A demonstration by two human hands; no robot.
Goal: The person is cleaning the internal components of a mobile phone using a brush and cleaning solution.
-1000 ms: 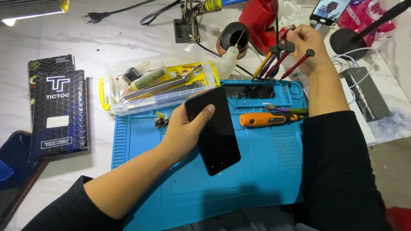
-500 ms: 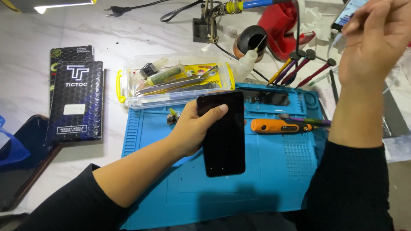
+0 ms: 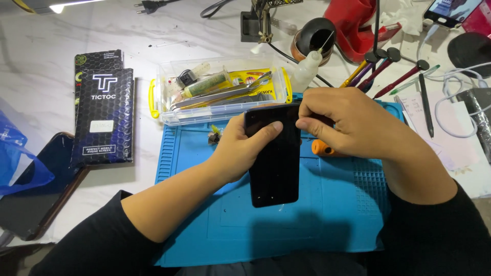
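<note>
A black smartphone [image 3: 274,158] is held upright over the blue work mat [image 3: 327,214], dark screen facing up. My left hand [image 3: 240,145] grips it from the left side, thumb across the glass. My right hand [image 3: 353,125] has its fingertips pinched at the phone's top right edge; what it pinches, if anything, is too small to see. An orange-handled screwdriver [image 3: 322,148] lies on the mat, mostly hidden under my right hand.
Behind the mat stands a clear plastic box [image 3: 220,89] with tweezers and tools. Two black screen-protector packs [image 3: 102,110] lie at the left, beside a dark phone [image 3: 36,197] and a blue bag [image 3: 15,158]. Screwdrivers [image 3: 383,69], a glue bottle [image 3: 307,66], cables and a pen [image 3: 425,105] sit at the back right.
My right hand came down from the back right, where it was raised near the screwdrivers, to the phone's top edge. The left hand kept holding the phone.
</note>
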